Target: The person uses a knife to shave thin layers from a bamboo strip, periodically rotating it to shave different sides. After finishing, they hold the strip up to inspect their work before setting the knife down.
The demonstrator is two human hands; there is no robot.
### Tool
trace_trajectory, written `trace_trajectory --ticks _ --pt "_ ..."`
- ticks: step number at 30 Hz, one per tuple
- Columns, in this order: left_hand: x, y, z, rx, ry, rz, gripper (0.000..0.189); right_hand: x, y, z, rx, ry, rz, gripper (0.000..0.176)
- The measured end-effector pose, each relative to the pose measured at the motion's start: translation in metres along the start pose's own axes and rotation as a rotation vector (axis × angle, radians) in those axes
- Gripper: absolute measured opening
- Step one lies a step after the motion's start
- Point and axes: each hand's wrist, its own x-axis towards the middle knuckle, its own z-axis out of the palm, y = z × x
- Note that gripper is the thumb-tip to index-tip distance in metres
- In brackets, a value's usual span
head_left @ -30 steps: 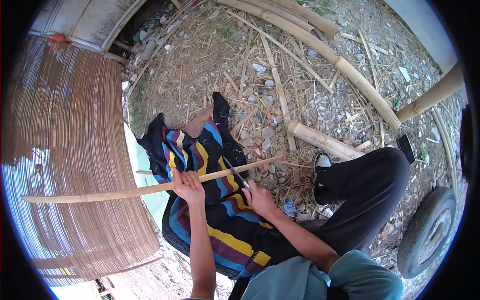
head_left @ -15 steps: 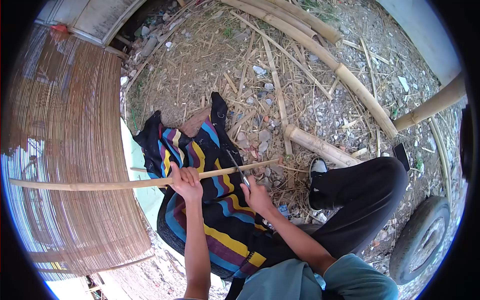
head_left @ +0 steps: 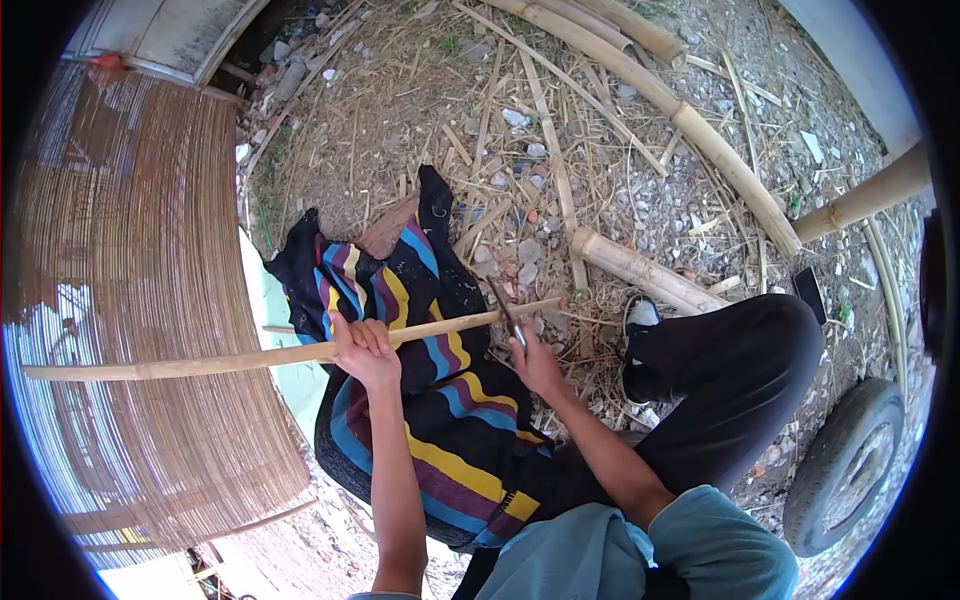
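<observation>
While the bamboo strip (head_left: 200,362) lies crosswise over the lap, running from 9 o'clock to just past centre, we see the left hand (head_left: 362,350) wrapped fully closed around its middle, likely to steady it against the blade. Right hand (head_left: 540,362) is fisted tight on a knife (head_left: 507,312), with the blade meeting the strip near its right end. A striped cloth (head_left: 440,420) covers the thigh beneath, probably shielding it from the edge. Woven bamboo mat (head_left: 130,250) at 9 o'clock, whole bamboo poles (head_left: 700,140) at 1, a tyre (head_left: 850,460) at 4.
</observation>
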Motion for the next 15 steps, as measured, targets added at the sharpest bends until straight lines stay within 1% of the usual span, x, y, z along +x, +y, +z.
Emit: trace_trajectory --ticks 1,2,4,5,6,8,9,10,12,13,14,15 --pt "-0.001 0.001 -0.002 -0.006 -0.037 -0.007 0.052 0.000 -0.006 -0.001 0.013 -0.069 -0.057 0.033" --pt "-0.001 0.000 -0.002 -0.007 -0.034 -0.009 0.052 0.000 -0.001 0.000 0.010 -0.070 -0.056 0.033" --pt "-0.007 0.004 -0.004 0.027 -0.001 0.019 0.052 -0.003 0.011 0.003 -0.019 0.013 -0.164 0.032" --pt "-0.007 0.005 -0.010 0.021 -0.001 0.016 0.051 0.001 0.015 0.004 -0.058 -0.039 -0.129 0.031" --pt "-0.003 0.004 -0.017 0.023 0.003 0.018 0.051 0.006 0.013 0.004 -0.058 -0.044 -0.130 0.031" --pt "0.004 0.004 -0.033 0.023 0.155 0.024 0.051 0.009 0.006 0.003 -0.282 -0.065 -0.236 0.029" --pt "0.007 0.006 -0.035 0.025 0.223 0.009 0.051 0.009 0.001 0.004 -0.263 -0.109 -0.176 0.029" --pt "0.007 0.006 -0.034 0.005 0.255 0.016 0.051 0.008 -0.005 0.005 -0.251 -0.100 -0.198 0.029" --pt "0.006 0.004 -0.039 0.005 0.168 0.002 0.052 -0.003 -0.011 0.004 -0.132 -0.123 -0.117 0.028" --pt "0.002 0.005 -0.035 0.006 0.141 0.011 0.053 -0.009 -0.020 0.002 -0.106 -0.092 -0.163 0.028" --pt "0.002 0.005 -0.033 0.010 0.136 0.005 0.053 -0.013 -0.030 0.000 -0.103 -0.087 -0.156 0.028" --pt "-0.001 0.006 -0.030 0.019 0.107 0.005 0.053 -0.017 -0.044 -0.001 -0.111 -0.110 -0.199 0.027"
